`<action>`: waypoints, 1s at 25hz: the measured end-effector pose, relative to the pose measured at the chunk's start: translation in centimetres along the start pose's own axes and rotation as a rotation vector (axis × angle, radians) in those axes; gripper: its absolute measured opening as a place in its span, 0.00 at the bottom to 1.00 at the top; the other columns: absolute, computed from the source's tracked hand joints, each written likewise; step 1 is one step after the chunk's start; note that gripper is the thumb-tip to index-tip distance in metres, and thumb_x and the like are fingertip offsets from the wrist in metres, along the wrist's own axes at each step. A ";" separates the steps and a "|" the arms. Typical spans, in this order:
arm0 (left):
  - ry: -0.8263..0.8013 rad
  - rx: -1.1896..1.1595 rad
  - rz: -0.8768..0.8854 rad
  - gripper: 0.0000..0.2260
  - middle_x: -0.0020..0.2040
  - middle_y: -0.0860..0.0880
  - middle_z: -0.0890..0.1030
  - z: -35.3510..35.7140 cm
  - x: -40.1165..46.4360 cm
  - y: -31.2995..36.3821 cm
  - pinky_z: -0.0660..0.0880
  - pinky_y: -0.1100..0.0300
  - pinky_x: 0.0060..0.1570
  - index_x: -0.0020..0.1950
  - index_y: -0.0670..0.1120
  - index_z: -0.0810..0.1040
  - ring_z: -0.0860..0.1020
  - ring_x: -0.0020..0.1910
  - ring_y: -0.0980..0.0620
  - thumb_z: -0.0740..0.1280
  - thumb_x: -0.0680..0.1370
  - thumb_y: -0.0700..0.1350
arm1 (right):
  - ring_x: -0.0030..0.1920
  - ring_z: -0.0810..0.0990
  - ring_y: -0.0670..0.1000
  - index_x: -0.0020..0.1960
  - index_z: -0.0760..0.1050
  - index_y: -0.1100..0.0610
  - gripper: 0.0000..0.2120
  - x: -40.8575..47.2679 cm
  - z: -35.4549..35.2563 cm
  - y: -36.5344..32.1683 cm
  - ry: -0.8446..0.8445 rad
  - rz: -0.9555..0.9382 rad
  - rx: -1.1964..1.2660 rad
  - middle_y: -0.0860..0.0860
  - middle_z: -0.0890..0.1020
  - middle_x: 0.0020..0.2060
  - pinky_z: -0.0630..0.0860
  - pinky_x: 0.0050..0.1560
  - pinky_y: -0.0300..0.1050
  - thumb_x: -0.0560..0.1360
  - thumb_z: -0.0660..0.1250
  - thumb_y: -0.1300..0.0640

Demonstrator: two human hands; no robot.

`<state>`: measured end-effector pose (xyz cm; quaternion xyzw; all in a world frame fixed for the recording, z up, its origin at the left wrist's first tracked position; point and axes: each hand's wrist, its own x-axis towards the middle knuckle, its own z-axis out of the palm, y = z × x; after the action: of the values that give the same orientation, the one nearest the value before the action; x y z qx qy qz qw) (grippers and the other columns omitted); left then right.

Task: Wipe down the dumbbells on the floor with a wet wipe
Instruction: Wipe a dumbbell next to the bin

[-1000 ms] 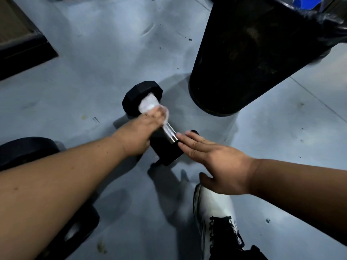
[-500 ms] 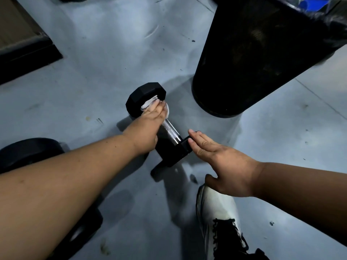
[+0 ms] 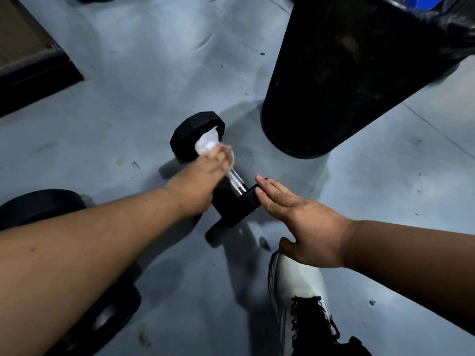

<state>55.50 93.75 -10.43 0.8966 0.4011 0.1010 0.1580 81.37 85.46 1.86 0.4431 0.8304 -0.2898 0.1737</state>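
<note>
Mid-floor, beside the black bin (image 3: 347, 80): dumbbell (image 3: 198, 140). Left hand (image 3: 203, 181) pinching wet wipe (image 3: 207, 143) at handle's far end; right hand (image 3: 295, 214) flat, fingers together, steadying near head. Better: firm, full-length strokes

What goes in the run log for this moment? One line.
left hand: holds wet wipe on dumbbell handle | right hand: flat, steadying near head | step: wiping

Beyond the right hand (image 3: 305, 227) a big black bin (image 3: 341, 80) blocks the way; bare floor (image 3: 133, 80) lies open past the left hand (image 3: 203, 181), a second dumbbell (image 3: 41, 204) beneath its forearm.
</note>
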 end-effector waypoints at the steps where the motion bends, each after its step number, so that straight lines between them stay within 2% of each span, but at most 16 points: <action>1: -0.058 0.003 0.104 0.43 0.80 0.34 0.61 0.6 -0.8 1.5 0.50 0.42 0.77 0.80 0.34 0.60 0.58 0.80 0.34 0.74 0.67 0.31 | 0.82 0.30 0.43 0.85 0.36 0.52 0.48 0.0 0.0 0.0 0.003 -0.001 -0.001 0.44 0.30 0.82 0.40 0.79 0.33 0.79 0.66 0.56; 2: -0.117 0.018 0.202 0.41 0.79 0.34 0.63 0.9 -1.4 2.5 0.52 0.40 0.76 0.79 0.34 0.63 0.60 0.79 0.34 0.75 0.68 0.32 | 0.82 0.31 0.43 0.85 0.36 0.52 0.48 0.0 0.0 0.1 0.007 -0.002 -0.004 0.44 0.30 0.82 0.41 0.80 0.34 0.79 0.66 0.56; 3: -0.090 0.045 0.265 0.40 0.80 0.35 0.62 0.8 -1.6 2.4 0.51 0.41 0.76 0.79 0.35 0.63 0.58 0.80 0.36 0.74 0.69 0.33 | 0.82 0.31 0.43 0.85 0.37 0.52 0.48 0.1 0.0 0.2 0.010 -0.003 -0.007 0.44 0.31 0.82 0.40 0.79 0.33 0.79 0.67 0.56; 4: -0.053 0.047 0.255 0.40 0.81 0.37 0.60 0.3 -1.2 1.6 0.50 0.45 0.78 0.81 0.37 0.62 0.55 0.81 0.40 0.73 0.70 0.32 | 0.82 0.32 0.43 0.85 0.38 0.52 0.47 0.2 -0.1 0.2 0.012 -0.003 -0.005 0.44 0.31 0.82 0.39 0.78 0.32 0.79 0.67 0.56; 7: -0.061 -0.043 -0.034 0.44 0.84 0.42 0.51 -1.0 1.0 -1.8 0.44 0.54 0.81 0.83 0.41 0.54 0.45 0.84 0.45 0.69 0.69 0.32 | 0.82 0.33 0.41 0.86 0.39 0.51 0.47 0.1 -0.3 0.1 0.009 0.001 0.014 0.42 0.33 0.82 0.36 0.72 0.24 0.78 0.68 0.57; 9: -0.030 -0.083 -0.102 0.45 0.84 0.40 0.51 -0.9 0.9 -1.5 0.45 0.51 0.82 0.83 0.40 0.54 0.46 0.84 0.41 0.69 0.68 0.31 | 0.82 0.33 0.41 0.86 0.39 0.51 0.48 0.0 -0.1 0.1 0.021 -0.001 0.015 0.42 0.33 0.82 0.36 0.72 0.24 0.78 0.68 0.58; 11: -0.030 -0.045 0.103 0.41 0.82 0.35 0.57 0.5 -0.5 0.9 0.52 0.42 0.79 0.82 0.37 0.58 0.54 0.82 0.34 0.68 0.69 0.33 | 0.82 0.34 0.42 0.86 0.40 0.51 0.48 0.1 0.0 0.1 0.030 -0.003 0.020 0.43 0.34 0.83 0.37 0.74 0.26 0.77 0.68 0.58; 13: -0.089 0.024 0.306 0.37 0.81 0.35 0.61 1.4 -2.1 2.3 0.56 0.39 0.76 0.80 0.37 0.60 0.58 0.81 0.36 0.66 0.72 0.39 | 0.83 0.34 0.43 0.86 0.40 0.51 0.48 0.1 0.1 0.0 0.035 0.000 0.016 0.44 0.34 0.83 0.39 0.76 0.29 0.77 0.68 0.57; 14: -0.094 0.043 0.335 0.37 0.81 0.36 0.62 1.1 -1.8 1.4 0.57 0.39 0.76 0.81 0.37 0.60 0.59 0.81 0.37 0.68 0.72 0.37 | 0.83 0.34 0.43 0.86 0.40 0.52 0.48 0.1 0.0 0.0 0.037 0.001 0.014 0.44 0.34 0.83 0.40 0.77 0.30 0.77 0.68 0.57; 15: -0.067 0.046 0.308 0.40 0.81 0.37 0.62 0.5 -1.0 0.3 0.58 0.40 0.77 0.81 0.38 0.61 0.58 0.81 0.38 0.70 0.70 0.33 | 0.83 0.34 0.43 0.86 0.40 0.52 0.48 0.1 0.0 -0.1 0.034 0.001 0.013 0.44 0.34 0.83 0.39 0.77 0.30 0.77 0.68 0.57; 17: -0.047 0.025 0.121 0.43 0.82 0.40 0.59 -0.6 0.3 -2.2 0.56 0.44 0.79 0.82 0.40 0.61 0.54 0.82 0.41 0.70 0.67 0.29 | 0.83 0.34 0.43 0.86 0.40 0.52 0.48 0.0 0.0 -0.3 0.036 -0.006 0.013 0.43 0.34 0.83 0.38 0.76 0.28 0.78 0.68 0.56; 20: -0.047 -0.033 -0.045 0.43 0.84 0.42 0.55 -1.0 1.1 -2.9 0.50 0.48 0.82 0.83 0.41 0.58 0.49 0.84 0.43 0.70 0.69 0.32 | 0.83 0.35 0.43 0.86 0.41 0.51 0.48 0.0 0.1 -0.5 0.046 -0.010 0.027 0.42 0.35 0.83 0.41 0.78 0.30 0.77 0.68 0.56; 22: -0.027 -0.037 -0.026 0.44 0.83 0.40 0.56 -0.2 0.4 -1.5 0.50 0.45 0.82 0.82 0.39 0.58 0.49 0.83 0.41 0.72 0.68 0.32 | 0.83 0.36 0.44 0.86 0.42 0.51 0.48 0.1 0.1 -0.6 0.058 -0.027 0.028 0.43 0.36 0.83 0.40 0.78 0.30 0.76 0.69 0.56; 25: 0.025 -0.023 0.165 0.45 0.82 0.38 0.60 1.0 -2.1 0.7 0.57 0.40 0.78 0.81 0.38 0.58 0.55 0.82 0.39 0.74 0.67 0.32 | 0.84 0.37 0.46 0.86 0.46 0.52 0.46 0.1 0.5 -0.7 0.079 -0.071 0.027 0.44 0.41 0.84 0.42 0.79 0.33 0.75 0.68 0.56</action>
<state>54.90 91.53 -11.24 0.9235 0.3264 0.1298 0.1545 80.75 84.89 1.67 0.4267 0.8479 -0.2891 0.1242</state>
